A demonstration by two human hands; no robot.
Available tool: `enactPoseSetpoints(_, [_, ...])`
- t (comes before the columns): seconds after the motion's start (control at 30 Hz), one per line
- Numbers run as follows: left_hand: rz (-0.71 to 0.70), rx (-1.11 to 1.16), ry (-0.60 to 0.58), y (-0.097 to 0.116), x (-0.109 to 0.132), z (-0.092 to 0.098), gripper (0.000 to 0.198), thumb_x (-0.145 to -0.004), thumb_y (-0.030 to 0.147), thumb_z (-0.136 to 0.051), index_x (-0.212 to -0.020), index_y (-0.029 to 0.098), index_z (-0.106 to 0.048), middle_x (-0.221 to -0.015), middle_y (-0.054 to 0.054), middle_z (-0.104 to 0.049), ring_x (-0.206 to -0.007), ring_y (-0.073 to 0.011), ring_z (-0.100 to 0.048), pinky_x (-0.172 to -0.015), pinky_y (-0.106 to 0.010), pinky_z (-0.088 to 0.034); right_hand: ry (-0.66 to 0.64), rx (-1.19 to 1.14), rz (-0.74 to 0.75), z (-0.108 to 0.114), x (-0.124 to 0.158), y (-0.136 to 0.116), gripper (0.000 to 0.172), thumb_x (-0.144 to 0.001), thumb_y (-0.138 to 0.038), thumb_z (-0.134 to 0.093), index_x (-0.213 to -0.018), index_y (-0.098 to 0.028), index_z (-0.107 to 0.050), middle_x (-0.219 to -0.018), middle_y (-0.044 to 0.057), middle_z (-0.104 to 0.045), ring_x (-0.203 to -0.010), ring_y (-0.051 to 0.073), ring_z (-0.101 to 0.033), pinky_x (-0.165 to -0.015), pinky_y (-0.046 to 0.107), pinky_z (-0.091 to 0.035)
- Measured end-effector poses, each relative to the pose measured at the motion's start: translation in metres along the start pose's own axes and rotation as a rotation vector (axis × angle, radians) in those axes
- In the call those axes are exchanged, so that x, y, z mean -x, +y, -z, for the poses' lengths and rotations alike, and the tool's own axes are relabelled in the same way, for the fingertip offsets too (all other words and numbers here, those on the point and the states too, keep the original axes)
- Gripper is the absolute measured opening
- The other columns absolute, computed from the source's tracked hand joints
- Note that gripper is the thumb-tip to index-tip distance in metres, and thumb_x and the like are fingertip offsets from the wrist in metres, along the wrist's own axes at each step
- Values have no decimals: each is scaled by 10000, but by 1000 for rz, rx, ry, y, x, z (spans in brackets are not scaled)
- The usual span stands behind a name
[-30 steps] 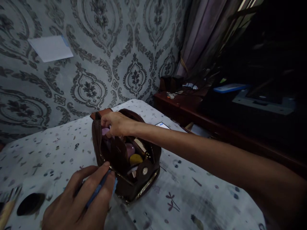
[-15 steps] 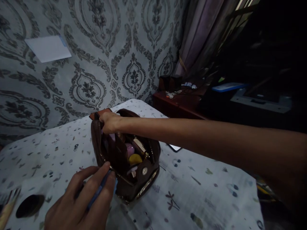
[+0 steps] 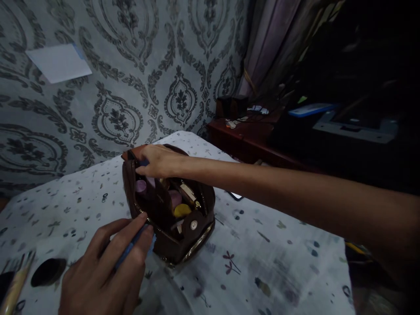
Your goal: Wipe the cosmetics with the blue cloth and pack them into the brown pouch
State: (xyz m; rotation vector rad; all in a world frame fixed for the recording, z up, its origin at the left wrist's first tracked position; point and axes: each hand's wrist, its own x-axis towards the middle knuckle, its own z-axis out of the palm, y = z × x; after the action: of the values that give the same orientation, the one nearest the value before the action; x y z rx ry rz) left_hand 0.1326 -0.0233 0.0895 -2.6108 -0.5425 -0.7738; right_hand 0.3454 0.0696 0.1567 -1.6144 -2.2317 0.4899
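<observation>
A dark brown zippered handbag [image 3: 167, 249] stands unzipped on the table, its mouth facing me. Inside lie a purple cylinder [image 3: 141, 187], a pink rounded item [image 3: 176, 198] and a yellow round item [image 3: 182, 210]. My right hand [image 3: 159, 161] reaches across to the bag's far left end, fingers closed at the opening; a bit of dark blue shows by the fingertips, too small to name. My left hand [image 3: 108, 262] is closed around a thin blue item [image 3: 129, 248] with a light blue edge, its fingertips close to the bag's near left rim.
Makeup-like brushes [image 3: 18, 280] and a black round object [image 3: 48, 272] lie at the lower left of the patterned tablecloth [image 3: 262, 258]. Behind the right forearm, a phone-like item [image 3: 236, 196] partly shows. A reddish-brown desk [image 3: 241, 135] with cables stands beyond, beside a patterned wall.
My right hand has lifted slightly from inside the bag's far left end, uncovering the purple cylinder and a bit of blue at the fingertips. My left hand keeps its hold.
</observation>
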Motion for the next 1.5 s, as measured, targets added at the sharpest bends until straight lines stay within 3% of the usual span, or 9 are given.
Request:
enactPoseSetpoints(0.2, [77,50,-18,5,1,0,353,-887,39,-543,-1206,166,-625,-1283,-98,-650,-1133,-259,-603,-898,-369,-535,121,-102,29,-1,25,12,216,-896,-302,-617,-1044,-165,-695,-931,31,-710,-836,160,-633,-709,247,-422])
enactPoseSetpoints(0.4, [89,40,-32,8,-4,1,319,-893,46,-540,-1179,159,-624,-1269,-97,-651,-1108,-256,-596,-851,-356,-531,14,-39,13,-1,12,4,420,-720,-303,-793,-1117,-210,-688,-1068,38,-723,-926,193,-669,-679,237,-458])
enactPoseSetpoints(0.63, [3,-7,-11,3,-6,-1,314,-884,59,-556,-1179,137,-629,-1276,-100,-650,-1083,-254,-589,-795,-333,-543,-194,127,-72,-1,-11,-20,360,-699,-131,-718,-1058,-144,-725,-1103,122,-749,-998,289,-713,-718,295,-549])
enactPoseSetpoints(0.8, [10,-5,11,4,-4,-1,323,-874,47,-556,-1179,124,-629,-1269,-101,-651,-1084,-249,-584,-713,-293,-534,-139,71,-86,-13,-22,-14,358,-688,-120,-692,-1042,-148,-735,-1093,144,-756,-1047,317,-716,-770,318,-572])
enactPoseSetpoints(1.0, [3,-16,4,2,-4,-2,344,-867,51,-561,-1194,132,-627,-1285,-96,-651,-1084,-247,-588,-736,-299,-540,-20,66,-81,-19,-26,-3,370,-705,-219,-701,-1068,-150,-717,-1102,160,-755,-1100,324,-701,-855,340,-569])
enactPoseSetpoints(1.23, [19,-2,18,3,-1,-5,368,-862,53,-566,-1214,144,-625,-1276,-94,-675,-1099,-251,-597,-773,-316,-556,-119,112,-47,-9,-25,-4,368,-704,-162,-684,-1070,-141,-714,-1087,156,-757,-1050,321,-718,-827,356,-575])
enactPoseSetpoints(1.5, [-6,-15,13,1,-5,-5,365,-877,59,-546,-1224,138,-627,-1298,-83,-671,-1117,-236,-593,-788,-292,-548,-137,87,-77,-6,-20,-4,365,-717,-184,-681,-1073,-113,-716,-1028,181,-765,-962,317,-736,-776,348,-571])
